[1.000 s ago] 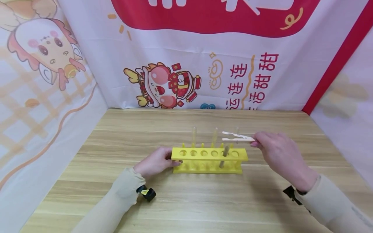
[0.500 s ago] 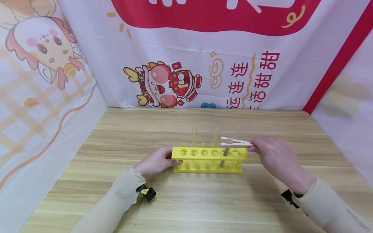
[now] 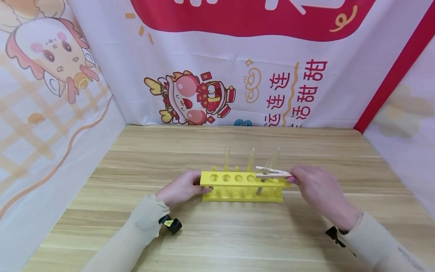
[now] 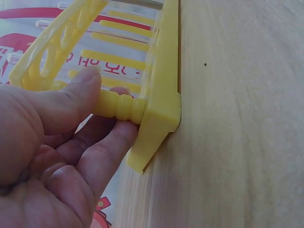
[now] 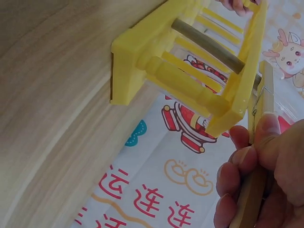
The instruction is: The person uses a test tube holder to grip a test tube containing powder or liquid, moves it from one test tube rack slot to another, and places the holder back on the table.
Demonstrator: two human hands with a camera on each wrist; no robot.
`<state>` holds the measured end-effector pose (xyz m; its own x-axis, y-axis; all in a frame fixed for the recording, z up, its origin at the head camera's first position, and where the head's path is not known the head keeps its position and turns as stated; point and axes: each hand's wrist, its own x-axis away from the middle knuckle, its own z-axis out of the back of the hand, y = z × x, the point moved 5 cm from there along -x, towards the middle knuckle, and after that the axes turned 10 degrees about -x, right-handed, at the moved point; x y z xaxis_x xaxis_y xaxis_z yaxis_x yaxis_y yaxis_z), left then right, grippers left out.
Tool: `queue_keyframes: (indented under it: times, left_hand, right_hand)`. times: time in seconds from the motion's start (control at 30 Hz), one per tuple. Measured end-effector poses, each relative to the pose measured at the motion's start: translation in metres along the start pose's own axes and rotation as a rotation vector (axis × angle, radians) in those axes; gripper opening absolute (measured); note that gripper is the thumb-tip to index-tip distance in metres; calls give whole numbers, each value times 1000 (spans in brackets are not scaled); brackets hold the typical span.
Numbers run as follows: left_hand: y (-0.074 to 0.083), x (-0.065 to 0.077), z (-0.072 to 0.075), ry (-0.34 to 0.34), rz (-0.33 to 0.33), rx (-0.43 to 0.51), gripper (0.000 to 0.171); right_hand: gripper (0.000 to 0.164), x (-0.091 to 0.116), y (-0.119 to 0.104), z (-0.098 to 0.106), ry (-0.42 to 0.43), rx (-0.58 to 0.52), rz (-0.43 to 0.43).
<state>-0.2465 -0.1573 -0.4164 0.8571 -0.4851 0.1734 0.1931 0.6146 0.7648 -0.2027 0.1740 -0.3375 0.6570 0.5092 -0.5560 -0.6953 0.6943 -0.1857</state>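
A yellow test tube rack (image 3: 242, 184) stands on the wooden table. My left hand (image 3: 180, 187) grips the post (image 4: 118, 105) at its left end between thumb and fingers. In the rack's right part a test tube (image 5: 209, 45) with dark grey-brown contents passes through a hole. My right hand (image 3: 317, 194) holds a wooden test tube clamp (image 3: 278, 174) by its handle, just above the rack. Its two arms lie on either side of that tube's upper end; whether they touch the glass I cannot tell. In the right wrist view the fingers wrap around the clamp's handle (image 5: 251, 197).
Clear test tubes (image 3: 227, 156) stand upside down on pegs along the rack's far side, one close behind the clamp. The table (image 3: 210, 238) meets a printed cloth backdrop (image 3: 132, 75) at the back and sides.
My right hand has lowered the clamp and moved it slightly left, from above the rack down to the dark tube's upper end. The left hand and rack stay put.
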Motion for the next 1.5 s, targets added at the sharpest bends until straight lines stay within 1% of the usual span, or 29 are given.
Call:
queue_keyframes:
  times: [0.3,0.4,0.57,0.9,1.13,1.5]
  left_hand:
    - [0,0,0,2,10,4,30]
    - [0,0,0,3,10,4,30]
    - [0,0,0,1,11,5,30]
    - [1,0,0,5,6,-6,30]
    - [1,1,0,7,9,-15,30]
    - [1,1,1,13,4,-11,28]
  right_hand:
    - [11,4,-1,0,22,-3,-7]
    - [15,6,0,-1,19,-6,-10]
    - [20,7,2,-4,2,-1,-7]
    - [28,7,2,-7,-53,-51,-39]
    - [28,7,4,-7,-25,-120,-24]
    - [25,5,3,-6,-47,-133,-76]
